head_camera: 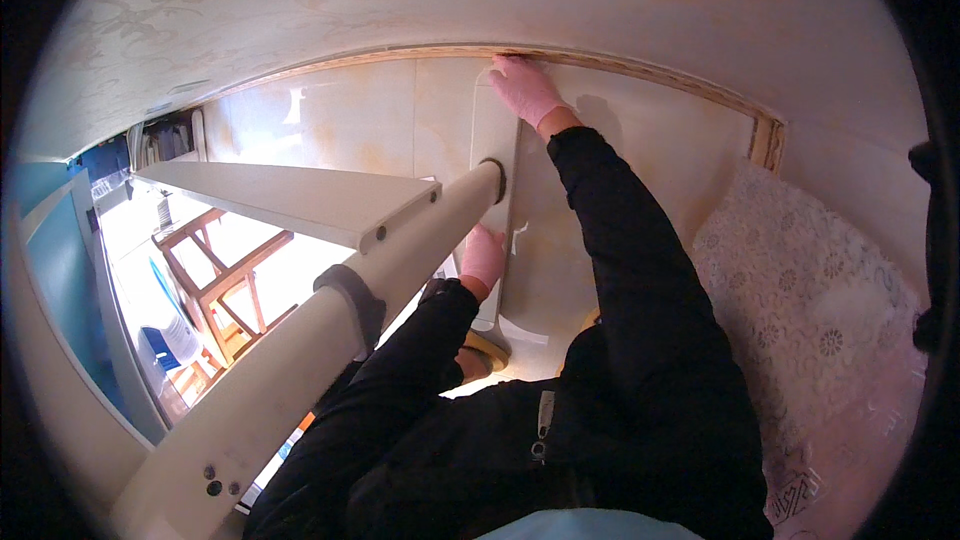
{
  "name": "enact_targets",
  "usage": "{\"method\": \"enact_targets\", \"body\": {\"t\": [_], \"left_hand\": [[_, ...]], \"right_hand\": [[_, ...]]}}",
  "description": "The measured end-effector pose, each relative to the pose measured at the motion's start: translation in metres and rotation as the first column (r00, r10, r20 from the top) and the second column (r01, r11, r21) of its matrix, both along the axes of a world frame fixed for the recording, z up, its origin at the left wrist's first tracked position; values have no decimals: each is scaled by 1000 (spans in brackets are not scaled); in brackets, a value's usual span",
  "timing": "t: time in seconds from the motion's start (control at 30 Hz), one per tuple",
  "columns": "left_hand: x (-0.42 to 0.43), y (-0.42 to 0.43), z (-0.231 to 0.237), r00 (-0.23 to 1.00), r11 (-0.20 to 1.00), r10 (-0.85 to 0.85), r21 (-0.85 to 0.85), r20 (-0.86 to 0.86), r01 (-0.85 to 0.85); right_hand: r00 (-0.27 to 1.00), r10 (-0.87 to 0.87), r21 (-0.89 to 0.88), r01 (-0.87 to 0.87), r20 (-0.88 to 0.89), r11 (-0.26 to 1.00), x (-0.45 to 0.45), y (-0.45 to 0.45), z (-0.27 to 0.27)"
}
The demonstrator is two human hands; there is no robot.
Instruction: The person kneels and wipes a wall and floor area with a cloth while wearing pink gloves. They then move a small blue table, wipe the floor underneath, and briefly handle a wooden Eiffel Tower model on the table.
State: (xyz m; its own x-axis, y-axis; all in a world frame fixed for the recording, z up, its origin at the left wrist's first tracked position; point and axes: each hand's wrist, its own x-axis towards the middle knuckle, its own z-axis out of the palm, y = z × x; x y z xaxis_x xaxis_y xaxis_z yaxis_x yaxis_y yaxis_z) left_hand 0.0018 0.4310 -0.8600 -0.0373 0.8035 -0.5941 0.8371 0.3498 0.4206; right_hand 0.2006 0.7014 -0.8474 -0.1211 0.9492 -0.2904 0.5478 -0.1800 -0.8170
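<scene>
My right hand (525, 90), in a pink glove, reaches to the wooden skirting strip (645, 73) at the foot of the wall. Its fingertips meet a dark patch on that strip, at the far end of a flat white foot bar (496, 116). Whether they hold anything there is hidden. Lower down, my left hand (484, 259), also gloved in pink, rests against the same bar, nearer to me; its fingers are partly hidden. Between my hands, a thick white leg column (427, 221) rises from the bar and slants toward the lower left, with a grey collar (352, 307).
A white panel (300, 199) joins the column at left. Beyond it are a brown wooden chair (225, 277) and a blue-and-white object (172, 345). Patterned sheeting (802, 307) lies at right. A yellow slipper (491, 351) is on the tiled floor (442, 112).
</scene>
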Motion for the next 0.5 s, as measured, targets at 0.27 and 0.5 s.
{"method": "enact_targets", "body": {"t": [0.27, 0.5], "left_hand": [[-23, -9, -35, 907, 919, -394, -86, -146, 385], [-4, -2, -9, 996, 995, -88, 39, -17, 89]], "right_hand": [[994, -59, 104, 69, -88, 992, 11, -13, 8], [969, -210, -7, 211, -128, 978, 11, -22, -15]]}}
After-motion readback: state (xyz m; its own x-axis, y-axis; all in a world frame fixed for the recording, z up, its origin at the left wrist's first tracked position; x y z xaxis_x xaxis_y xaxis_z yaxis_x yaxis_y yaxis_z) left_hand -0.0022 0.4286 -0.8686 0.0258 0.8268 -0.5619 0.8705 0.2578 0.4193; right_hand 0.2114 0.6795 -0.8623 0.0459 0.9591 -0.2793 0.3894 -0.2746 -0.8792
